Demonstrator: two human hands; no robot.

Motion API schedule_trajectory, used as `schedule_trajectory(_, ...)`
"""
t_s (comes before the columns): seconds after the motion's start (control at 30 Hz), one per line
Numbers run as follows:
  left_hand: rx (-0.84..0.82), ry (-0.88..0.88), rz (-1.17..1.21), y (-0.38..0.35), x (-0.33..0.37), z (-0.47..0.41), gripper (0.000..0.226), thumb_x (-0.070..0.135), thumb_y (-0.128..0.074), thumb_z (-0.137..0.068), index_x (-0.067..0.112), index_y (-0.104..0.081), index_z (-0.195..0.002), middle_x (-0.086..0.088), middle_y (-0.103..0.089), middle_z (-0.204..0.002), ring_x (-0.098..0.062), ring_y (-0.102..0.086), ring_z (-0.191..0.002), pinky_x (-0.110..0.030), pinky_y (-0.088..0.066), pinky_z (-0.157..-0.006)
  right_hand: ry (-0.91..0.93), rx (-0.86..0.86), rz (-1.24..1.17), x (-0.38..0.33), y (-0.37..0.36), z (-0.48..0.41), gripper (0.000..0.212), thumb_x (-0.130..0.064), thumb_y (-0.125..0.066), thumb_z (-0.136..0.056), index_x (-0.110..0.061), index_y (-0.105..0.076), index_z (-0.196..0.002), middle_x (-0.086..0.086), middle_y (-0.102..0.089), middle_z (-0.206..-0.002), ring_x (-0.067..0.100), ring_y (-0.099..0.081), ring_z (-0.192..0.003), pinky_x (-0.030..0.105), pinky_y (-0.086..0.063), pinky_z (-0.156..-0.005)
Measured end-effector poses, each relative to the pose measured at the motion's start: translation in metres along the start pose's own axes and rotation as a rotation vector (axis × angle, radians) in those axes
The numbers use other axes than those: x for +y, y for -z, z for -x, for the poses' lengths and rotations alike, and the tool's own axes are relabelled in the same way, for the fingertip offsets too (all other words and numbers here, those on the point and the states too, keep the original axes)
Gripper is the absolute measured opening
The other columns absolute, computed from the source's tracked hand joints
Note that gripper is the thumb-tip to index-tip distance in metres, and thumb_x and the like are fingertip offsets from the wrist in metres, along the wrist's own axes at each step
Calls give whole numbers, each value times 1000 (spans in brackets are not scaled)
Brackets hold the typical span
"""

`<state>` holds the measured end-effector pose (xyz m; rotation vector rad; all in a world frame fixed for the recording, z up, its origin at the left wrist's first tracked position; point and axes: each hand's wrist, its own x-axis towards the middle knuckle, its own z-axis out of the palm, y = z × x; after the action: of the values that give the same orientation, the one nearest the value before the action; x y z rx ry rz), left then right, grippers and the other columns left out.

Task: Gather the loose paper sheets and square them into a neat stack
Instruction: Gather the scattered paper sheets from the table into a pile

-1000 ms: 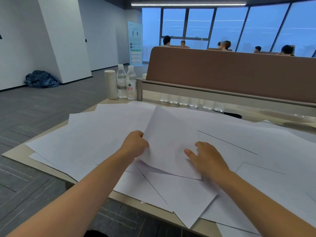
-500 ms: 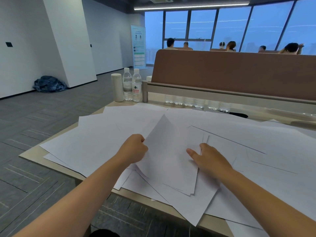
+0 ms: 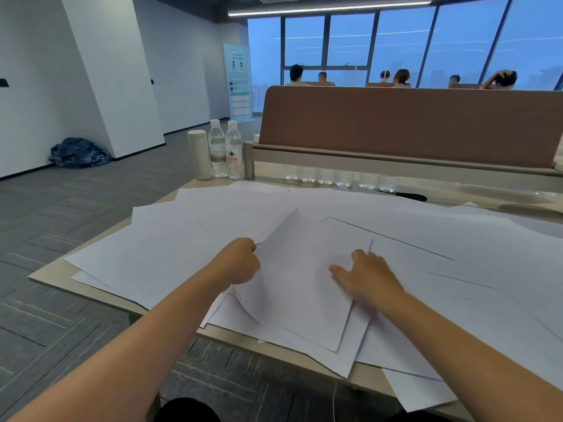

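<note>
Paper sheets [image 3: 170,254], left hand [image 3: 240,261] gripping one, right hand [image 3: 368,278] apparently resting atop

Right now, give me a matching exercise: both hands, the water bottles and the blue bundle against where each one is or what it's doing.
1 left hand
2 right hand
3 water bottles
4 blue bundle

A on the floor
B upright at the desk's far edge
C gripping the top sheet's edge
D resting on the sheets

Pairs: 1-C, 2-D, 3-B, 4-A
</note>
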<state>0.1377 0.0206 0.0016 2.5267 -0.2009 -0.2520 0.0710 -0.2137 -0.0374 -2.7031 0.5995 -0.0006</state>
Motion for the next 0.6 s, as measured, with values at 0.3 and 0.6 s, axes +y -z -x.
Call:
schedule_trajectory(0.3, -103, 22, 73, -2, 10, 7, 24, 0, -55, -85, 4, -69, -105, -8, -62, -93, -25, -56, -85, -27, -44, -69, 14, 63, -138, 13, 2, -1, 68, -53, -51, -92, -12, -38, -146, 12, -45, -145, 27, -42, -134, 40, -43, -105)
schedule_trajectory(0.6, 34, 58, 417, 14, -6, 12, 22, -3, -54, -81, 6, -67, -97, -15, -67, -104, -35, -62, -100, -43, -52, -89, -15, 117, -211, 12, 10, -2, 71, -63, -47, -89, -10, -45, -136, 12, -54, -133, 32, -50, -124, 44, -46, -101)
